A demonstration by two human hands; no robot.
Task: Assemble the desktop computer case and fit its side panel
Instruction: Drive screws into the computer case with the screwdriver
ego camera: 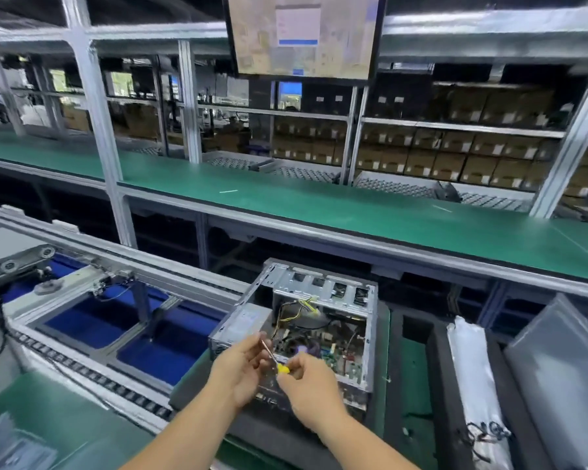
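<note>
Running across the whole scene, the green-topped conveyor bench and its aluminium frame put work at arm height, with a monitor hung above eye level, probably for instructions, though its screen is too washed out to read. Behind the frame, shelves of brown cartons sit within reach of the line.

Nearer the person, a roller track with blue wells passes on the left. On the right a grey side panel leans just beside the station, apart from the case, which suggests it waits for the closing step. Next to it lies a white wrapped bundle in a dark foam tray.

The computer case lies on its side on a dark mat, open face up, so the board and the yellow and black wiring inside stay reachable. The case sits just beyond both hands, at the centre bottom of the view.

The right hand closes around the yellow handle of a small screwdriver, its shaft angling up to the left. The left hand pinches at the tip of that shaft with fingertips drawn together, most likely seating a screw on the bit before driving it into the case, though no screw can be made out. Judging by the open case, the panel fitting is not yet begun.
</note>
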